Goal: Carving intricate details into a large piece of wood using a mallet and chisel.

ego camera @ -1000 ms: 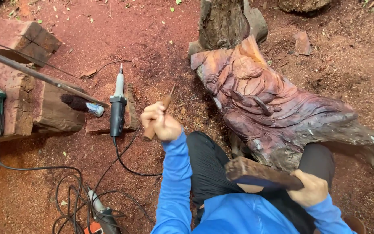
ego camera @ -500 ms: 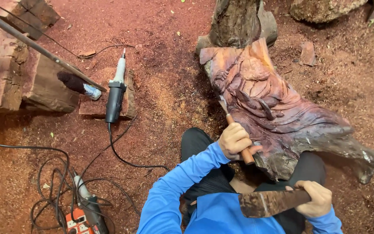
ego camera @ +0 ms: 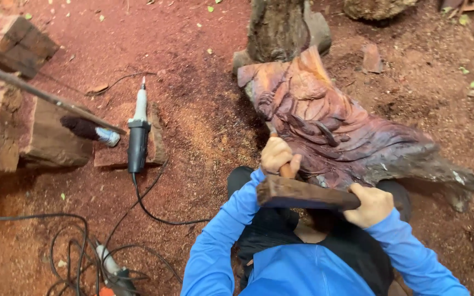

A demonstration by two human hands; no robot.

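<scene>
Carving [ego camera: 336, 129]: reddish wood, lying on sawdust ground before the knees.
Chisel [ego camera: 286, 170]: against carving's lower edge.
Left hand [ego camera: 277, 155]: clenched around chisel.
Right hand [ego camera: 373, 204]: gripping wooden mallet [ego camera: 297, 193], head at chisel's butt.
Rotary tool [ego camera: 137, 140]: on ground, well left.

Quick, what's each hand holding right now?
Left hand: closed around a chisel handle.
Right hand: closed around a wooden mallet.
</scene>
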